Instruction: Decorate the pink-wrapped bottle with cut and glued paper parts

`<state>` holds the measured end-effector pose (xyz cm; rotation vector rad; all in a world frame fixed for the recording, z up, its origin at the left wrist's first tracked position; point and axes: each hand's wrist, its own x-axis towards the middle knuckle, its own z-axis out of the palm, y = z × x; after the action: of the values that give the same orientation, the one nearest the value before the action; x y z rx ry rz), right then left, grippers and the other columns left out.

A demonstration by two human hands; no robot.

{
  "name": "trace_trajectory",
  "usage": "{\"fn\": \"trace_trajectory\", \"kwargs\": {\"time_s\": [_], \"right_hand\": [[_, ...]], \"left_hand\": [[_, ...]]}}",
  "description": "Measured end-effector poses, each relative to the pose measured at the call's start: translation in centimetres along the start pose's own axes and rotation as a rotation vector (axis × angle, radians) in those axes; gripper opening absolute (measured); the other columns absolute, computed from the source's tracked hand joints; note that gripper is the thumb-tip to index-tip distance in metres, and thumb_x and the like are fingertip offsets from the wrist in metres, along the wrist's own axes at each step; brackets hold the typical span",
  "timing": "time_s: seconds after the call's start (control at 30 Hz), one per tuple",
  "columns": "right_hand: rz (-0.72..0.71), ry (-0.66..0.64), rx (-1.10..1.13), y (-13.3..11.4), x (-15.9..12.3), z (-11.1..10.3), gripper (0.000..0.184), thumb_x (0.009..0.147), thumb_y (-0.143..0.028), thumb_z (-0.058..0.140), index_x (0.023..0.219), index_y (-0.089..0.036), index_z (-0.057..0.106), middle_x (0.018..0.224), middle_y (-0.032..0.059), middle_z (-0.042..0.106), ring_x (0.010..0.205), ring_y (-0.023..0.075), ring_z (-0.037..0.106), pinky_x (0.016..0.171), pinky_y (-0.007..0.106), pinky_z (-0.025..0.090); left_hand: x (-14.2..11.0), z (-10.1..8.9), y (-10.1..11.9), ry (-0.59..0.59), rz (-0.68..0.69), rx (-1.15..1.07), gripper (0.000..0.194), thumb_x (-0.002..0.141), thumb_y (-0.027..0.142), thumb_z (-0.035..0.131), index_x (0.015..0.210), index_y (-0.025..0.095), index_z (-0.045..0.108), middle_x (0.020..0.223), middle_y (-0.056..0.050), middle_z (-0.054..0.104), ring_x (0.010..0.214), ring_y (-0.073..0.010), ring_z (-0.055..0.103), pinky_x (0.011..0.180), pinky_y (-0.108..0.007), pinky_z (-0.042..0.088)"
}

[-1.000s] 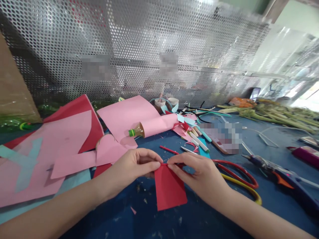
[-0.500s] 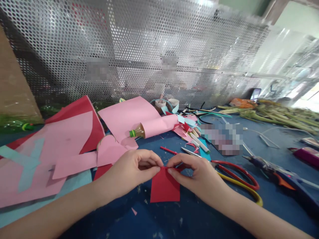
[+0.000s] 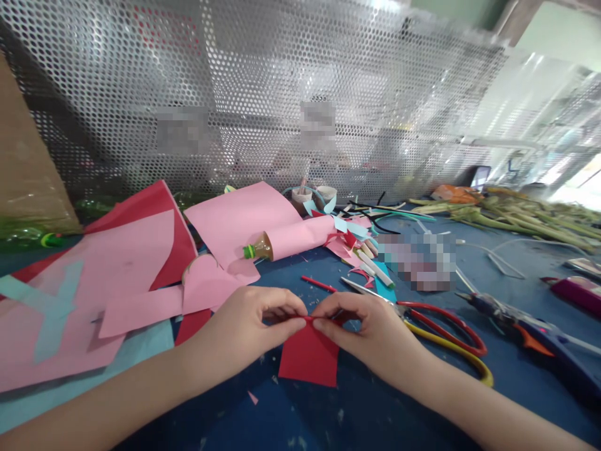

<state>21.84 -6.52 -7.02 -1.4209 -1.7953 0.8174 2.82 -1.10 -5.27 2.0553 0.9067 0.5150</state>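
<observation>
A small red piece of paper [image 3: 310, 357] hangs down from the fingertips of both hands, above the dark blue table [image 3: 225, 413]. My left hand [image 3: 263, 319] pinches its top edge from the left. Close beside it, my right hand [image 3: 359, 319] pinches the same edge from the right, and the fingertips almost meet. The top edge looks narrowly folded or rolled, though the fingers partly hide it. Scissors [image 3: 448, 332] with a red and a yellow handle lie just right of my right hand. Behind the hands is a thin red stick [image 3: 319, 284].
Pink sheets [image 3: 141, 257] and a light blue sheet [image 3: 150, 351] cover the left side. A bottle wrapped in pink paper [image 3: 300, 238] lies at the back, near paper scraps [image 3: 350, 241]. On the right are a glue gun [image 3: 526, 326] and dry stalks [image 3: 530, 219]. Perforated metal [image 3: 263, 94] stands behind.
The lower edge of the red paper has swung slightly left and tilted. Both hands keep their pinch and have barely shifted.
</observation>
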Motion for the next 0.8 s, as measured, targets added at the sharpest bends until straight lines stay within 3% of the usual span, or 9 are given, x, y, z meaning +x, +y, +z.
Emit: {"fn": "trace_trajectory", "kwargs": {"time_s": [0.37,0.57,0.8], "right_hand": [[0.016,-0.015,0.023,0.30,0.36,-0.21,0.012,0.083,-0.021,0.056,0.081,-0.021,0.068,0.081,-0.0007,0.072,0.073,0.0141,0.064,0.064,0.022,0.050],[0.001,-0.034,0.030,-0.10,0.15,-0.02,0.010,0.080,-0.018,0.057,0.077,-0.021,0.066,0.077,-0.0015,0.071,0.072,0.0135,0.064,0.064,0.021,0.049],[0.048,-0.016,0.077,0.60,0.41,-0.03,0.014,0.083,-0.029,0.057,0.089,-0.022,0.068,0.079,-0.0008,0.071,0.073,0.0147,0.065,0.063,0.022,0.047]], "left_hand": [[0.42,-0.16,-0.32,-0.027,-0.149,-0.147,0.012,0.077,0.026,0.060,0.080,0.020,0.070,0.080,0.000,0.073,0.077,-0.0175,0.067,0.070,-0.024,0.052],[0.64,-0.43,-0.48,-0.217,-0.280,-0.313,0.017,0.075,0.031,0.062,0.084,0.018,0.068,0.074,0.000,0.072,0.063,-0.0141,0.064,0.062,-0.024,0.049],[0.67,-0.71,-0.61,-0.141,-0.227,-0.242,0.018,0.080,0.032,0.058,0.082,0.018,0.068,0.080,-0.001,0.072,0.076,-0.0164,0.065,0.067,-0.023,0.048]]}}
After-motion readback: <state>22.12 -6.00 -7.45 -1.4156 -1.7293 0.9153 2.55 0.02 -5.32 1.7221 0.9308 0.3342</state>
